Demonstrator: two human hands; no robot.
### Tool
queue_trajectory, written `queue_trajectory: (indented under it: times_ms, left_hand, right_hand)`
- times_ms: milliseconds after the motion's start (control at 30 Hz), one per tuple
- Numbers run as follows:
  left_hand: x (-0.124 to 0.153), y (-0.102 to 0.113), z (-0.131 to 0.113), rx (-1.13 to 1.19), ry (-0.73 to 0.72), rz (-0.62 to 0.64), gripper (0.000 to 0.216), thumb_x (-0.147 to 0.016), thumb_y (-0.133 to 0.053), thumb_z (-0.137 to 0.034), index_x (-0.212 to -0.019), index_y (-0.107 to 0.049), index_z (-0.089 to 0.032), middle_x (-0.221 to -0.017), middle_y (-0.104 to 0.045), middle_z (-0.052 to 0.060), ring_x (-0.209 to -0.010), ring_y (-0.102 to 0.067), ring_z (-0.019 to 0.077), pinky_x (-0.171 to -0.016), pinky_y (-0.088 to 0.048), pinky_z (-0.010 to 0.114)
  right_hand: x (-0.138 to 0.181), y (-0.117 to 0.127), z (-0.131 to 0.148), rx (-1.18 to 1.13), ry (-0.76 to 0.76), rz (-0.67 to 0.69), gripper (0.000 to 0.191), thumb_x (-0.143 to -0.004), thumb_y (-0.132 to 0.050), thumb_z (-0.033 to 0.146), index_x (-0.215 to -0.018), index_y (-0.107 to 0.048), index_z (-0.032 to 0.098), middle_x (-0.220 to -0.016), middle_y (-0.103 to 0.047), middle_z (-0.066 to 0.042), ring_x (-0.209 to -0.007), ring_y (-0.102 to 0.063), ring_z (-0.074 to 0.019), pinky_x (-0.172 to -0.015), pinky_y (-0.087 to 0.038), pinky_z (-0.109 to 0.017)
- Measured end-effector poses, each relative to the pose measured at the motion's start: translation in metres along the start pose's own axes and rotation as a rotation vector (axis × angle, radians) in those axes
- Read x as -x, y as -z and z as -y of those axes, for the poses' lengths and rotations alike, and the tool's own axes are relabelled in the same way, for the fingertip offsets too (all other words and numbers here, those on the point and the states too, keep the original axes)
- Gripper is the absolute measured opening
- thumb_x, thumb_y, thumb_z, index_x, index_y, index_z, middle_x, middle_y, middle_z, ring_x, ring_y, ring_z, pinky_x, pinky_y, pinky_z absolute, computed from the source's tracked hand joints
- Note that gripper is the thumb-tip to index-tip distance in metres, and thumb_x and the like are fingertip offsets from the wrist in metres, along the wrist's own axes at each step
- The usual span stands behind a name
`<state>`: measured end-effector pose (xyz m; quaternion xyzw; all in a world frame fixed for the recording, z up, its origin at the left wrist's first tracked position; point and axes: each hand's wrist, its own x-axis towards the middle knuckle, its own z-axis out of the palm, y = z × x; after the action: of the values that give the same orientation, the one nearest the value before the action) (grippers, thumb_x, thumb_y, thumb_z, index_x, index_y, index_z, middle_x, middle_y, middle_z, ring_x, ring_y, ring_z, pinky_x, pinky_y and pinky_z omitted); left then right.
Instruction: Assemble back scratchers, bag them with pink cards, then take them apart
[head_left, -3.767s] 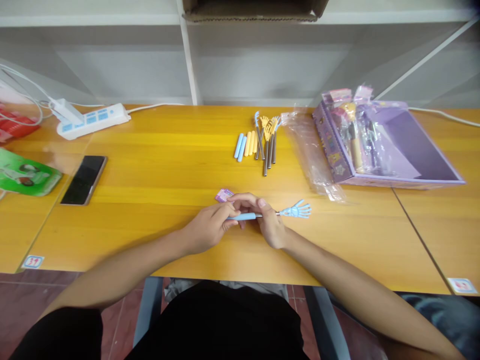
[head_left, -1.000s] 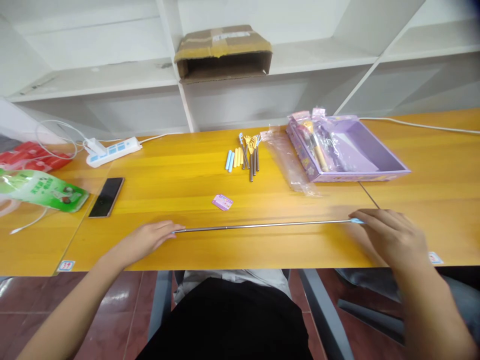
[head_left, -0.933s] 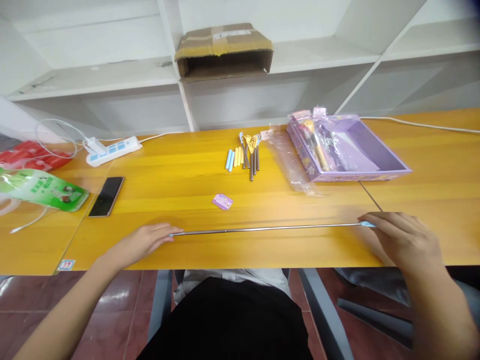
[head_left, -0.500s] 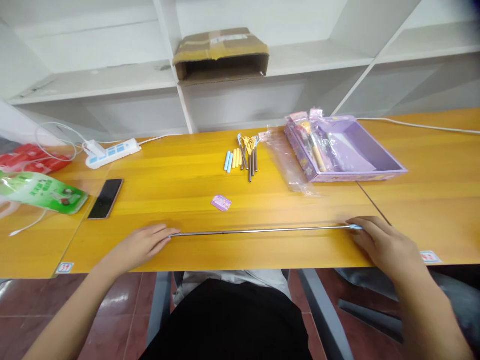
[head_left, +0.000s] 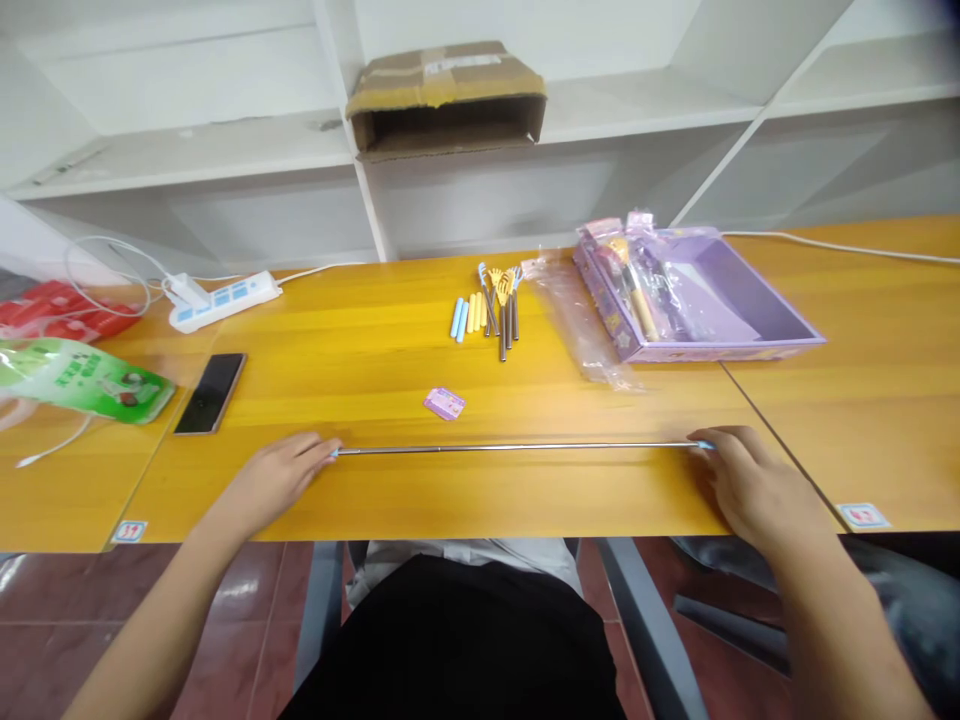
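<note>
Between my hands, an extended telescopic back scratcher point(head_left: 517, 447) with a thin metal rod stretches straight across, low over the front of the table. My left hand point(head_left: 281, 480) pinches its light blue end at the left. At the opposite end, my right hand point(head_left: 757, 485) is closed around another light blue part, mostly covered by the fingers. Beyond the rod lies a small purple card point(head_left: 445, 403). Farther back are several short back scratchers point(head_left: 504, 315) with yellow or blue claw heads, beside loose blue and yellow handle sleeves point(head_left: 470, 314).
A purple open box point(head_left: 720, 350) holding bagged items stands at back right, with clear plastic wrap point(head_left: 577, 330) beside it. Left are a phone point(head_left: 212, 394), a power strip point(head_left: 225, 300) and a green-white package point(head_left: 90, 380). A cardboard box point(head_left: 450, 90) rests on the shelf behind.
Both hands and the rod have shifted slightly away from the table's front edge. My right hand has come a little to the left. The back scratcher stays stretched out between them.
</note>
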<state>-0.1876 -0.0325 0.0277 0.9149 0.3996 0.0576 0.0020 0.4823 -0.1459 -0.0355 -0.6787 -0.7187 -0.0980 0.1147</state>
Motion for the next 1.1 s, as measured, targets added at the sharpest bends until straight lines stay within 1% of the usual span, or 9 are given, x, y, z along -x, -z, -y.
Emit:
queue_trajectory:
  times_ms: [100,200,267,367,433,600,767,900,1100]
  left_hand:
    - [-0.012,-0.007,-0.02,-0.009,-0.092,-0.009,0.039,-0.118,-0.041,-0.037,-0.133,-0.074,-0.023,-0.107,-0.08,0.008,-0.088,-0.078,0.0212,-0.077,-0.062,0.032]
    - [-0.037,-0.021,-0.062,-0.021,-0.193,-0.047,0.035,-0.118,-0.042,-0.032,-0.133,-0.07,-0.02,-0.101,-0.079,0.007,-0.08,-0.076,0.0192,-0.069,-0.058,0.029]
    - [-0.054,-0.032,-0.093,-0.018,-0.228,-0.069,0.034,-0.118,-0.04,-0.03,-0.131,-0.069,-0.017,-0.096,-0.078,0.007,-0.076,-0.075,0.019,-0.065,-0.056,0.029]
    - [-0.073,-0.045,-0.125,0.0,-0.219,-0.092,0.032,-0.118,-0.039,-0.028,-0.132,-0.066,-0.017,-0.093,-0.076,0.006,-0.074,-0.073,0.0178,-0.064,-0.054,0.028]
    - [-0.079,-0.05,-0.133,0.043,-0.199,-0.098,0.031,-0.118,-0.04,-0.027,-0.133,-0.065,-0.018,-0.094,-0.076,0.005,-0.075,-0.074,0.0174,-0.067,-0.055,0.028]
    - [-0.077,-0.056,-0.134,0.115,-0.135,-0.009,0.027,-0.117,-0.043,-0.027,-0.132,-0.064,-0.019,-0.106,-0.077,0.006,-0.084,-0.076,0.02,-0.073,-0.058,0.031]
    - [-0.076,-0.053,-0.153,0.141,0.041,0.049,0.025,-0.114,-0.046,-0.023,-0.135,-0.058,-0.018,-0.117,-0.077,0.009,-0.097,-0.077,0.0251,-0.079,-0.059,0.036]
    - [-0.08,-0.044,-0.164,0.198,0.235,0.137,0.01,-0.112,-0.049,-0.025,-0.113,-0.057,-0.019,-0.099,-0.076,0.007,-0.088,-0.075,0.0254,-0.075,-0.053,0.035]
    - [-0.085,-0.045,-0.158,0.195,0.219,0.183,0.016,-0.113,-0.049,-0.032,-0.102,-0.053,-0.022,-0.092,-0.075,0.003,-0.081,-0.074,0.0227,-0.069,-0.044,0.032]
  right_hand:
    - [-0.019,0.001,0.037,-0.03,0.135,0.015,0.026,-0.102,-0.052,0.018,-0.124,-0.063,0.025,-0.122,-0.072,-0.016,-0.093,-0.075,-0.0286,-0.069,-0.055,-0.037]
    - [-0.042,0.001,0.106,-0.148,0.324,0.038,0.031,-0.101,-0.051,0.01,-0.128,-0.061,0.023,-0.116,-0.072,-0.011,-0.092,-0.073,-0.0254,-0.077,-0.056,-0.036]
    - [-0.053,0.001,0.157,-0.162,0.43,0.035,0.03,-0.1,-0.053,0.005,-0.125,-0.061,0.02,-0.106,-0.071,-0.009,-0.089,-0.071,-0.0243,-0.079,-0.054,-0.035]
    - [-0.057,0.001,0.217,-0.171,0.48,0.036,0.027,-0.099,-0.056,0.002,-0.121,-0.061,0.019,-0.096,-0.067,-0.006,-0.081,-0.066,-0.022,-0.074,-0.051,-0.034]
    - [-0.053,0.001,0.238,-0.169,0.448,0.058,0.027,-0.099,-0.058,0.002,-0.12,-0.061,0.018,-0.097,-0.066,-0.006,-0.08,-0.065,-0.0213,-0.071,-0.049,-0.033]
    - [-0.047,-0.007,0.246,-0.168,0.372,0.123,0.03,-0.101,-0.056,0.004,-0.127,-0.059,0.02,-0.103,-0.065,-0.006,-0.083,-0.065,-0.0205,-0.07,-0.049,-0.032]
    - [-0.046,-0.017,0.246,-0.204,0.339,0.084,0.034,-0.102,-0.054,0.004,-0.132,-0.059,0.021,-0.11,-0.065,-0.007,-0.085,-0.066,-0.0199,-0.071,-0.051,-0.031]
    - [-0.045,-0.019,0.248,-0.223,0.32,0.055,0.034,-0.104,-0.052,0.005,-0.132,-0.059,0.021,-0.109,-0.066,-0.007,-0.079,-0.065,-0.0183,-0.07,-0.05,-0.031]
    - [-0.046,-0.02,0.247,-0.233,0.312,0.05,0.031,-0.106,-0.05,0.006,-0.13,-0.061,0.021,-0.107,-0.066,-0.006,-0.075,-0.065,-0.0172,-0.067,-0.048,-0.03]
